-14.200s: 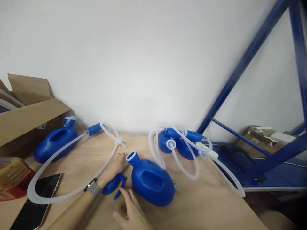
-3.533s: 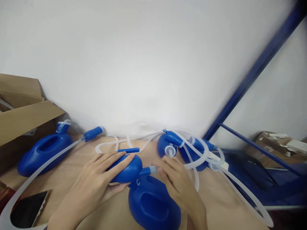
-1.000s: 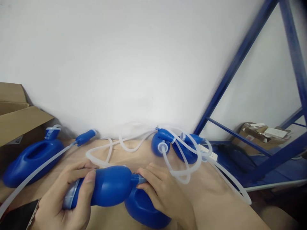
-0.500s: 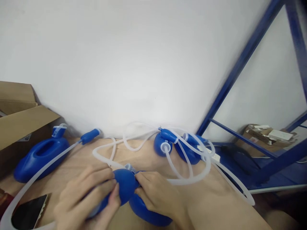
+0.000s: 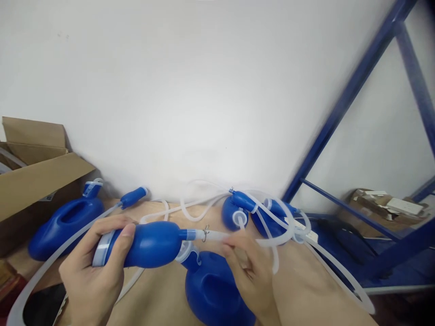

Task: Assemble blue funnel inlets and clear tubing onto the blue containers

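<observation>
My left hand [image 5: 98,267] is wrapped round a blue, bulb-shaped urinal funnel [image 5: 154,244] with a clear collar at its wide end. A translucent tube [image 5: 215,235] runs from the funnel's narrow neck, and a wire hose clip [image 5: 205,233] sits round it close to the joint. My right hand [image 5: 251,271] pinches this tube to the right of the clip. Just below stands a blue urinal bottle [image 5: 217,290] with a moulded handle, partly hidden by my right hand; its clear-capped spout points up behind the funnel.
Another blue bottle [image 5: 68,222] and a blue funnel [image 5: 134,197] lie at left, by an open cardboard box [image 5: 44,176]. More bottles [image 5: 233,213] with coiled tubes are at back right. A phone [image 5: 44,305] rests front left. A blue metal frame [image 5: 340,122] borders the table's right side.
The held funnel has turned to lie level, with its neck to the right. My right hand has moved right, from the funnel's neck onto the tube. The bottle below is more exposed.
</observation>
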Tool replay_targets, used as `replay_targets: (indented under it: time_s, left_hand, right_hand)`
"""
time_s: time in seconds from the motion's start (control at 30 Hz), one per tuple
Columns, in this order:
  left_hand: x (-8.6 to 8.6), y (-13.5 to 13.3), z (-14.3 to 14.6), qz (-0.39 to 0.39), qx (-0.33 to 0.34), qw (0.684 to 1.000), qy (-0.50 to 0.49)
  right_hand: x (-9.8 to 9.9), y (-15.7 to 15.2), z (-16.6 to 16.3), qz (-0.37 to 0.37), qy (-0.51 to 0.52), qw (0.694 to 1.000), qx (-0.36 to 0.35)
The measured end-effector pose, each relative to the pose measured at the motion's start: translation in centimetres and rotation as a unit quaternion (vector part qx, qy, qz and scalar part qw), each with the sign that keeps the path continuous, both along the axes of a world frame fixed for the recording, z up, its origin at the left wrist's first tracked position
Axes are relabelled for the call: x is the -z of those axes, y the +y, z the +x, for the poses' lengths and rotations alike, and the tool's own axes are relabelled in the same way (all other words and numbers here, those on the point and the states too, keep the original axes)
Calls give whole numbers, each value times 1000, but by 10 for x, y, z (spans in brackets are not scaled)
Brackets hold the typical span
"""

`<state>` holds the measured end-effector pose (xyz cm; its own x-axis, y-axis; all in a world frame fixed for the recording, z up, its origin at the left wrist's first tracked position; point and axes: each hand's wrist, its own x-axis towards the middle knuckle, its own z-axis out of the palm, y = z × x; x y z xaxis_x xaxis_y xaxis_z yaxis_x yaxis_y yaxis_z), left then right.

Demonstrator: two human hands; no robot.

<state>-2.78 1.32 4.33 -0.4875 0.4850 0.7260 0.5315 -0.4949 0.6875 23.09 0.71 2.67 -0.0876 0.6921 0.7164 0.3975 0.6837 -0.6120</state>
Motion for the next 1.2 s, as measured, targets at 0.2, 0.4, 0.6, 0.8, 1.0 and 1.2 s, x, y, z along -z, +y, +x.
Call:
replay_targets:
  time_s: [0.2, 0.4, 0.6, 0.8, 1.0, 1.2]
  left_hand:
    - [-7, -7, 12, -8, -6, 1000, -7]
    - [-1, -6, 13, 33, 28, 995, 91]
    - [7, -1, 13, 41, 51, 990, 123]
    - [12, -1, 17, 13, 66, 993, 101]
    - [14, 2, 21, 22, 75, 991, 111]
    - [21, 2, 41, 51, 76, 983, 161]
  right_hand:
    - [7, 1, -18, -283, 186, 940, -51]
    - [-2, 14, -4, -357, 126, 922, -83]
    - [-7, 14, 10, -285, 85, 952, -68]
    - [-6, 12, 15, -130, -12, 991, -40]
    - [-1, 17, 13, 6, -75, 997, 20]
    - [5, 21, 0, -49, -10, 996, 75]
